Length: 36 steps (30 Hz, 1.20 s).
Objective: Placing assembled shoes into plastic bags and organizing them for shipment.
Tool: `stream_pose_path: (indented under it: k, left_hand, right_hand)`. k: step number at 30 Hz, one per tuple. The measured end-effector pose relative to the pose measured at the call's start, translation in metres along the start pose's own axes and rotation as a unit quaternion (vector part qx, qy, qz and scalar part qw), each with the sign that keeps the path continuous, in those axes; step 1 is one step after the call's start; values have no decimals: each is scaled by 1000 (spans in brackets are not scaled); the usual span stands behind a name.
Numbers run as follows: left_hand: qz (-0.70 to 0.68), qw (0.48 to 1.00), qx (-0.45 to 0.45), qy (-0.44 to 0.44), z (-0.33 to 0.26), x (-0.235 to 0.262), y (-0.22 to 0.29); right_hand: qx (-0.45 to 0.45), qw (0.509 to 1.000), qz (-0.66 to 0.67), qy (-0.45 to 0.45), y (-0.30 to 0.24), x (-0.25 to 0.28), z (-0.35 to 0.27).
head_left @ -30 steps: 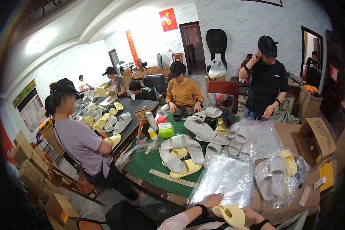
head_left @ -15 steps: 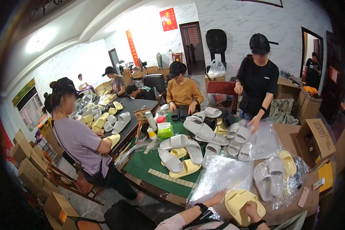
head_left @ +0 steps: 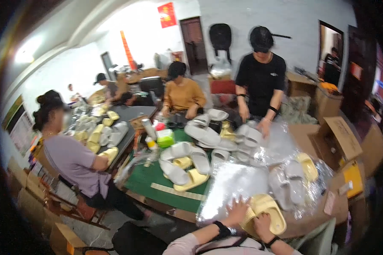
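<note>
A pair of pale yellow slippers (head_left: 266, 204) lies at the near edge of the table, one against the other. My right hand (head_left: 264, 225) is closed on the slippers, its fingers curled at the opening of one. Just left of them, my left hand (head_left: 237, 210) is spread out over a stack of clear plastic bags (head_left: 232, 182); whether it presses on the bags or hovers is blurred. Grey slippers (head_left: 287, 185) and a yellow slipper (head_left: 307, 167) lie on clear plastic to the right of my hands.
More grey slippers (head_left: 174, 168) and yellow ones cover the green table mat (head_left: 142, 178). Across the table, a person in black (head_left: 261, 76) handles slippers and plastic. Others sit beyond and at the left. An open cardboard box (head_left: 338, 138) and a pink phone (head_left: 329, 203) are at the right.
My left hand has come away from the yellow slippers' edge and spread its fingers over the plastic bags. My right hand stays on the slippers. The whole view has shifted and blurred.
</note>
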<state>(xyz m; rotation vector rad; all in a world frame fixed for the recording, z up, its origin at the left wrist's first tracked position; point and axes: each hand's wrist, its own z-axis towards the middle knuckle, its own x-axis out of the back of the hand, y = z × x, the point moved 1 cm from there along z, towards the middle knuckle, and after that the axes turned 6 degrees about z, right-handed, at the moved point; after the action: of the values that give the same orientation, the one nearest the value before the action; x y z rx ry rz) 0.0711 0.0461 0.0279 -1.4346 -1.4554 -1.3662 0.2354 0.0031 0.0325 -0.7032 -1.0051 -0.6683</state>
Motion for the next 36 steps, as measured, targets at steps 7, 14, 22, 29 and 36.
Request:
stream_pose_path:
  k: [7,14,22,29,36]
  left_hand:
    - [-52,997,-57,-4,-19,32,3]
    - [-326,933,-104,107,1,-3,-39]
    - [-116,983,-146,-9,-37,40,-2]
    - [-74,978,-194,19,-50,57,7]
    - [-237,939,-69,241,-25,75,-39]
  right_hand:
    - [-103,994,20,7,12,-12,16]
    - [-147,988,-6,36,24,-13,9]
    - [-202,978,36,34,11,-4,20]
    - [-144,982,58,104,15,-16,40]
    - [-156,983,94,41,13,-13,41]
